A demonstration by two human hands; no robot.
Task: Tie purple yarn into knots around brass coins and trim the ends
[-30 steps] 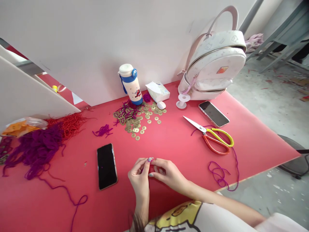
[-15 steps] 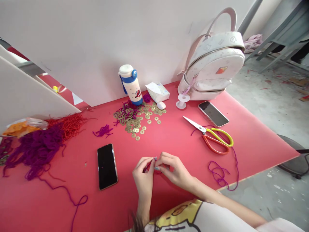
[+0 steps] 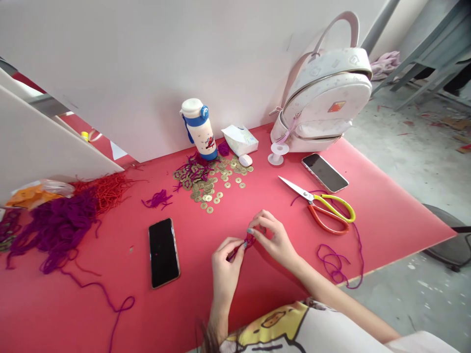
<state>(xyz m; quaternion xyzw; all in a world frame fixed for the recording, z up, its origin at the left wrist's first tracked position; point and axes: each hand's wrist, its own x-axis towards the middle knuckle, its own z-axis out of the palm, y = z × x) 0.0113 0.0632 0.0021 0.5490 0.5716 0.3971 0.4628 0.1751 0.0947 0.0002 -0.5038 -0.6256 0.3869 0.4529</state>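
Between my two hands, low over the red tabletop, is a small piece of purple cord [image 3: 250, 240], partly looped. My left hand [image 3: 227, 260] pinches one part of it between thumb and forefinger. Slightly farther up and to the right, my right hand [image 3: 270, 235] pinches another part with its fingertips. The fingers cover much of the cord, so its full shape is hidden. Ahead of the hands lies a pile of brass coins with holes [image 3: 209, 189], with purple cord pieces [image 3: 195, 167] tangled on its left side.
Scissors [image 3: 312, 198] and a phone [image 3: 325, 172] lie to the right, below a white backpack [image 3: 327, 105]. Another phone [image 3: 164, 252] is left of my hands. A bottle [image 3: 199, 130], a tissue pack [image 3: 241, 140] and a spool [image 3: 278, 153] stand behind. Purple yarn [image 3: 61, 225] heaps far left.
Both hands have shifted a little to the right, and my right hand has also moved away from me. The gap between the fingertips has widened, showing more of the purple cord.
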